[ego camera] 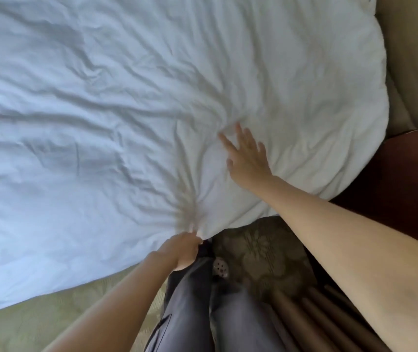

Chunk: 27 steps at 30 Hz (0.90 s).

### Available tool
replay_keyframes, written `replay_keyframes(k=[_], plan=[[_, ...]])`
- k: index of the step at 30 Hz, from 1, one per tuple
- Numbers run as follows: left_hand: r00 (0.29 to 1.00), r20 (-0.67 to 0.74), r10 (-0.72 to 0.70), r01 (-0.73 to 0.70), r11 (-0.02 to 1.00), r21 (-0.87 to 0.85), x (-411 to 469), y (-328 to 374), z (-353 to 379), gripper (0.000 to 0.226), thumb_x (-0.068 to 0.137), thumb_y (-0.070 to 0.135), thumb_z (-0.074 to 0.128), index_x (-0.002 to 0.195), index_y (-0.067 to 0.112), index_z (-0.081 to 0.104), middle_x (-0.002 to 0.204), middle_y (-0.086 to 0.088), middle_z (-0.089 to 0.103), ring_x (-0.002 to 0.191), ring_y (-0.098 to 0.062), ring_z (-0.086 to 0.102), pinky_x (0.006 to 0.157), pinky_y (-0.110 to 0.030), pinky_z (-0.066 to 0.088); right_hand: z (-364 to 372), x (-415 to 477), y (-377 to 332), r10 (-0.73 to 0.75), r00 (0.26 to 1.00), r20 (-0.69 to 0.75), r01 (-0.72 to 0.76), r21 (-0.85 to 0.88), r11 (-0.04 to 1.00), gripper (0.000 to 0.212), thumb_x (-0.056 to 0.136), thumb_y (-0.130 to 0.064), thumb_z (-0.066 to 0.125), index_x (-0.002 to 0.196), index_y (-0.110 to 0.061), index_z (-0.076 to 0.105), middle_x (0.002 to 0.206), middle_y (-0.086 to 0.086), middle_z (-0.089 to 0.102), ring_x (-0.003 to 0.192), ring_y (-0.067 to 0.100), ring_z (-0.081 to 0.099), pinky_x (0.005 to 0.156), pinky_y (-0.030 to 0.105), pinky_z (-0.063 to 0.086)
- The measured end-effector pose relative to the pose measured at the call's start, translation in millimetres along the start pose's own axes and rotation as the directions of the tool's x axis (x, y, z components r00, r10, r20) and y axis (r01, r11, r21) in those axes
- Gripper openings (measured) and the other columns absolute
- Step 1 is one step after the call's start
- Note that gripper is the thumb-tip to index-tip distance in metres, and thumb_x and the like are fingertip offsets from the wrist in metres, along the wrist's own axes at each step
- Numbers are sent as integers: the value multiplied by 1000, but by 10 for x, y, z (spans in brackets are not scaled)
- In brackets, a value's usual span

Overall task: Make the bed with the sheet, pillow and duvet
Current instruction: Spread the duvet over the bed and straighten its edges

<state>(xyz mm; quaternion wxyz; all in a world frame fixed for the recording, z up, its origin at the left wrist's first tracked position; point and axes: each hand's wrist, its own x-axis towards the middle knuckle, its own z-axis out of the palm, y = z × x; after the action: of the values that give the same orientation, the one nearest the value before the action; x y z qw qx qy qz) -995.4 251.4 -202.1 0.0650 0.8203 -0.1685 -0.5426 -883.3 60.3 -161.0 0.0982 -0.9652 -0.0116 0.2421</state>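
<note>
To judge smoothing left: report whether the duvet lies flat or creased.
Spread out but creased: the duvet shows folds fanning from where the left hand pinches its edge; the right hand presses flat.

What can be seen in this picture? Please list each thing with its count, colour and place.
duvet: one, white, wrinkled, fills most of the picture
pale surface: one, yellowish green, lower left below the duvet's edge; bed side or floor, cannot tell
carpet: one, brown with a pattern, bottom centre beside the bed
wooden furniture: one, dark red-brown, right edge
panel: one, beige, top right beside the duvet
trousers: one pair, grey, bottom centre
shoe or sock: one, pale with dark dots, on the carpet
left hand: one, grips the duvet's near edge
right hand: one, flat on the duvet, fingers spread
</note>
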Motion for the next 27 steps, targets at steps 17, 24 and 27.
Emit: replay_keyframes(k=[17, 24, 27], plan=[[906, -158, -392, 231, 773, -590, -903, -471, 202, 43, 95, 0, 32, 131, 10, 52, 141, -10, 47, 126, -24, 47, 95, -24, 38, 632, -940, -514, 65, 778, 625, 24, -132, 991, 34, 95, -9, 32, 126, -4, 47, 119, 13, 52, 103, 24, 52, 91, 33, 45], [775, -260, -577, 232, 641, -732, -1287, -1246, 263, 45, 90, -2, 31, 128, 10, 54, 137, -10, 50, 119, -26, 51, 94, -28, 41, 450, -749, -1759, -193, 908, 371, 187, 52, 981, 16, 92, 0, 34, 92, -4, 50, 95, 10, 52, 95, 30, 51, 80, 33, 41], [697, -280, -660, 261, 597, -758, -1558, -1809, 298, 52, 90, -2, 34, 139, 12, 42, 145, -12, 40, 130, -29, 42, 106, -35, 35, 542, -686, -2412, -272, 910, 313, 267, 61, 962, 38, 93, -1, 35, 130, -1, 42, 132, 16, 47, 122, 33, 45, 100, 38, 40]])
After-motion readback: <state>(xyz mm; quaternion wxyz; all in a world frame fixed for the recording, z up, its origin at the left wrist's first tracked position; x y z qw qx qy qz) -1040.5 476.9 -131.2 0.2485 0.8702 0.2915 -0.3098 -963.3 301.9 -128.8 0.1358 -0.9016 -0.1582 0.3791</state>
